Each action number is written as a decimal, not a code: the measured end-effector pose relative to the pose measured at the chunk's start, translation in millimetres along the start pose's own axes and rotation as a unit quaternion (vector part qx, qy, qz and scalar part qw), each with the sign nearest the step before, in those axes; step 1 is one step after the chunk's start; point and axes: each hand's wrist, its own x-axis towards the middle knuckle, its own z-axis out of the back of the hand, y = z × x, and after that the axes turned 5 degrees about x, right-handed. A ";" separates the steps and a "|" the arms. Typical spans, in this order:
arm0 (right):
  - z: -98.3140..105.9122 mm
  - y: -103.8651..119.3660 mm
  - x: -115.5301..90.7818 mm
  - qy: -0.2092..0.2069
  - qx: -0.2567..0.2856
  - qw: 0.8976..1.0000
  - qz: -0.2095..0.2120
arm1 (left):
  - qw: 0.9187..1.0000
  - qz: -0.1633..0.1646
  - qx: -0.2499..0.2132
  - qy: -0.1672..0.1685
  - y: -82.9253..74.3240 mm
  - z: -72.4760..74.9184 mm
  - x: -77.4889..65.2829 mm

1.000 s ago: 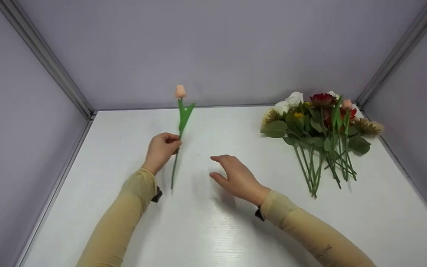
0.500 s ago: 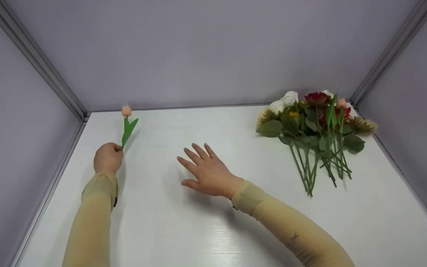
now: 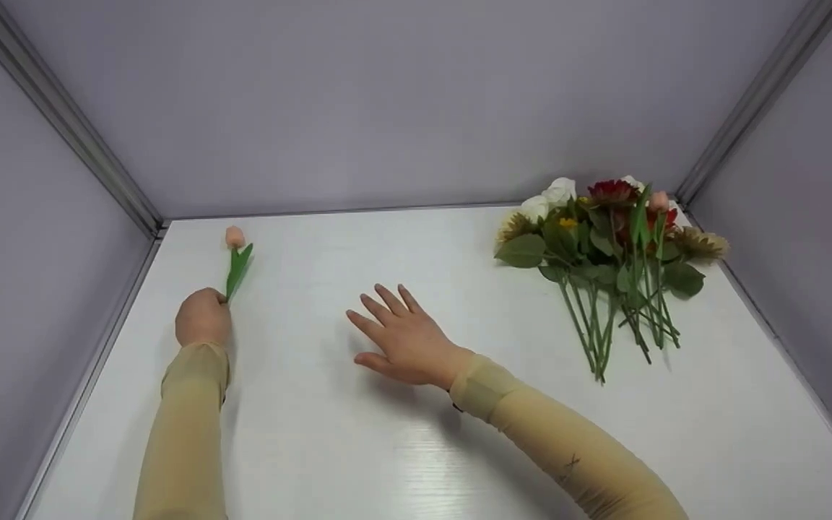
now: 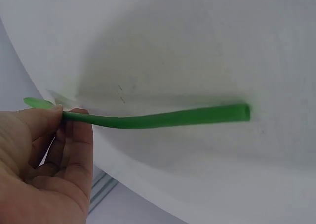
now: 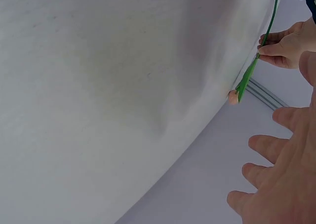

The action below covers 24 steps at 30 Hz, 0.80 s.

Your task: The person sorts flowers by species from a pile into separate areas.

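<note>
At the left of the table, my left hand [image 3: 203, 318] pinches the stem of a pink tulip [image 3: 235, 237] with green leaves. In the left wrist view thumb and fingers grip the green stem [image 4: 168, 119], whose cut end points away from the hand. The head view hides most of that stem behind the hand and sleeve. My right hand [image 3: 412, 343] hovers over the middle of the table, palm down, fingers spread and holding nothing. The right wrist view has its fingers [image 5: 269, 147] apart, with the tulip and left hand beyond.
A pile of flowers [image 3: 604, 253] lies at the back right, with white, red, cream and pink heads and bare stems toward the front. The white table [image 3: 358, 462] is bounded by grey panels [image 3: 416, 108] at the back and both sides.
My left hand has carried the tulip left and lowered it toward the table. My right hand has shifted left and spread its fingers, then stayed nearly still.
</note>
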 end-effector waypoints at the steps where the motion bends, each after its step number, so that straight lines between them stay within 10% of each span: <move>1: -0.3 -0.2 0.1 -0.001 0.002 1.000 0.000 | 1.000 0.002 0.000 0.001 0.0 -1.0 0.0; 24: -4.4 -9.2 -6.8 0.007 0.006 1.000 -0.006 | 0.999 0.032 0.001 -0.007 2.6 -12.2 3.7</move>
